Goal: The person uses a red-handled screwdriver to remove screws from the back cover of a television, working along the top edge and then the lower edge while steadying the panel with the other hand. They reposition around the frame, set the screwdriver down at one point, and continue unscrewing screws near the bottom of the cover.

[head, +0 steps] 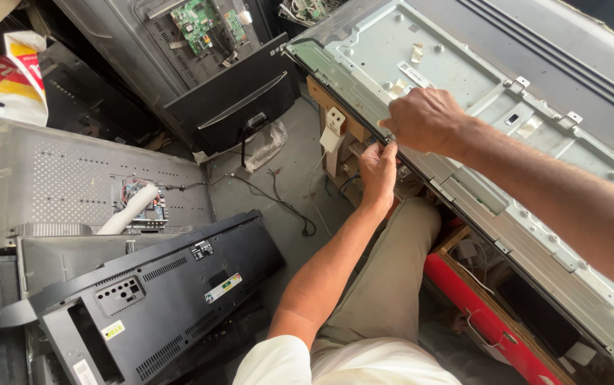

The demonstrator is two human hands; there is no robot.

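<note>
A large flat metal screen panel (464, 78), pale grey-green, lies tilted across the right half of the view. My right hand (424, 121) grips the panel's near edge from above, fingers curled over the rim. My left hand (378, 171) reaches up from below to the same stretch of edge, fingers pinched against the underside just beneath the right hand. What the fingertips hold is hidden. My knee in khaki trousers (399, 264) sits under the panel.
A black plastic back cover (150, 299) lies at lower left, and a grey perforated back panel (71, 185) beyond it. More dismantled sets with green circuit boards (200, 25) lean at the top. Loose black cables (278, 199) cross the floor. A red bar (478, 314) lies under the panel.
</note>
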